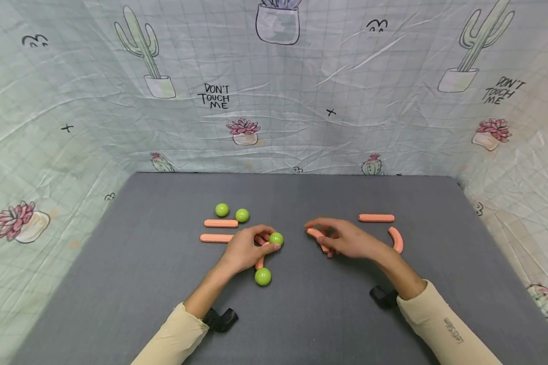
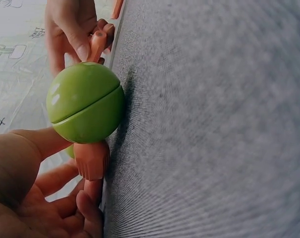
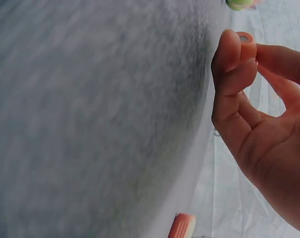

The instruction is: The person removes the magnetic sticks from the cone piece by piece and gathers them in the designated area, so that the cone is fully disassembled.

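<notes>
My left hand (image 1: pixel 248 248) pinches a green ball (image 1: pixel 276 239) between thumb and fingers. Under that hand an orange rod (image 1: pixel 259 263) slants toward me, partly covered by the thumb. A second green ball (image 1: pixel 263 276) sits at the rod's near end; in the left wrist view this ball (image 2: pixel 85 102) fills the middle, with the rod's ribbed end (image 2: pixel 92 161) behind it. To the right, my right hand (image 1: pixel 342 237) holds a short, bent orange rod (image 1: pixel 317 234) between thumb and fingertips. The right wrist view shows a round hole in this rod's end (image 3: pixel 247 45).
Two green balls (image 1: pixel 221 210) and two straight orange rods (image 1: pixel 221 223) lie at the left on the grey table (image 1: pixel 310 314). Beyond my right hand are a straight orange rod (image 1: pixel 376 218) and a curved one (image 1: pixel 396 240). A printed cloth (image 1: pixel 292 101) hangs around the table.
</notes>
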`<state>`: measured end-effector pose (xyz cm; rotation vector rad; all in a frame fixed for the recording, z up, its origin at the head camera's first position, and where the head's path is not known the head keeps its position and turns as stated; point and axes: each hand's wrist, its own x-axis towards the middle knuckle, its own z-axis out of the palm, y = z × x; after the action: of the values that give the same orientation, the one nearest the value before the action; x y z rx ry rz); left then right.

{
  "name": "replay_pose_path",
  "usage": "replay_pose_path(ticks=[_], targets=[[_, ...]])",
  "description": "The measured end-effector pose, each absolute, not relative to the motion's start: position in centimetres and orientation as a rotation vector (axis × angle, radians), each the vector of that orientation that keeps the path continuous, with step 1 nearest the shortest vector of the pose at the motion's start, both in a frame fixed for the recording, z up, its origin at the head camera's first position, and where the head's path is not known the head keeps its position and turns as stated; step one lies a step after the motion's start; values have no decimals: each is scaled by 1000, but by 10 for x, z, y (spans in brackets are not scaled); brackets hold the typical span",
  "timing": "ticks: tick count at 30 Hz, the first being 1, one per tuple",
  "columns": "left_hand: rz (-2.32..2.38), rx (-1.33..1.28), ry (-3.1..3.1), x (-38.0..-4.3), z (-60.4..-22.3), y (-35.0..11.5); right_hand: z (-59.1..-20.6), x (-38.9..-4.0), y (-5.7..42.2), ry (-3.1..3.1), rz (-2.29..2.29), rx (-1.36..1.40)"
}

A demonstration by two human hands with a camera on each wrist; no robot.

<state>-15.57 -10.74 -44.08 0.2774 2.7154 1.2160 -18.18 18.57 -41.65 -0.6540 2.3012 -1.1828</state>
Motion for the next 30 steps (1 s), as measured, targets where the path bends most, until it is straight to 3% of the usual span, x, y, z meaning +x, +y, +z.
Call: replay_pose_path(ticks=[30], targets=[[1230,295,2699,-155,-439,-111,-406,-173,241,2514,-1139,-691]])
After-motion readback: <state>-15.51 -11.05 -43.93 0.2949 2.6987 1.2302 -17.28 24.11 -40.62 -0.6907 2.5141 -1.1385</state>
